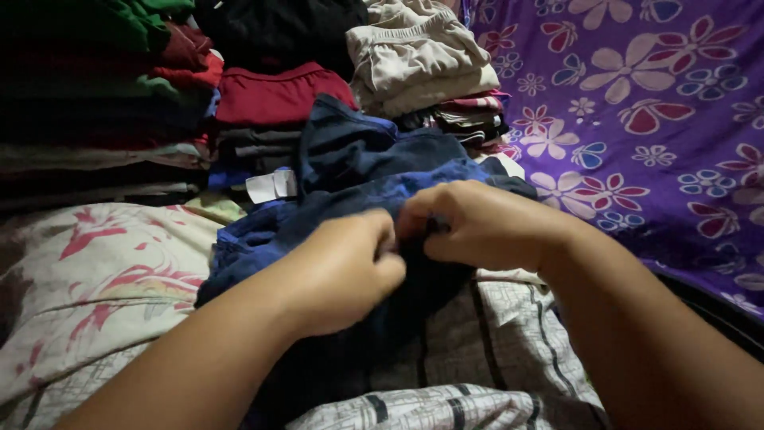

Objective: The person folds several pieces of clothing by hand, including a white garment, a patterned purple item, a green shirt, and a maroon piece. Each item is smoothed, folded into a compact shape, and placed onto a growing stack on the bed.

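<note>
A crumpled dark blue garment (358, 171) with a white label lies in front of me, over a grey checked cloth (509, 342). My left hand (346, 267) and my right hand (477, 223) meet at the middle of the picture, both with fingers closed and pinching the blue fabric between them. The part of the garment under my hands and forearms is hidden.
Stacks of folded clothes stand behind: a dark and green pile (95, 87) at left, a red piece (274, 95) in the middle, beige folded pieces (418, 56) at right. A purple flowered sheet (652, 119) covers the right side. A pillow with pink flowers (95, 271) lies at left.
</note>
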